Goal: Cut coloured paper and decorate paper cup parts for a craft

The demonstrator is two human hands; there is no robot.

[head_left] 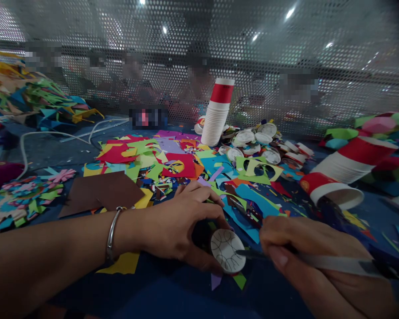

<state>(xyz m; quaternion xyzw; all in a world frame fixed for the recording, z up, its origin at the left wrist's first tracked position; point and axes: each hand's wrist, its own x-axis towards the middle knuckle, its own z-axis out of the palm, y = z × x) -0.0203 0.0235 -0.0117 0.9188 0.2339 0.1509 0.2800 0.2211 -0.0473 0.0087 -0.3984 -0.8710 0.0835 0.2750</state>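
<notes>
My left hand (182,223) curls around a small round white paper cup base (228,250), thumb and fingers at its rim. Thin dark curved lines are drawn on the white face. In my right hand (306,257) is a slim pen (339,261) with a pale barrel and dark ends. Its dark tip meets, or nearly meets, the right side of the white face. Small purple and green paper scraps (240,280) lie just below the cup base.
A stack of paper cups (216,115) stands at the back; another stack (355,159) lies tipped at right. Cut-off cup bases (249,139) are piled between them. Coloured paper scraps (182,165), brown paper (101,190) and a white cable (49,133) cover the blue table. A perforated metal screen (173,40) rises behind.
</notes>
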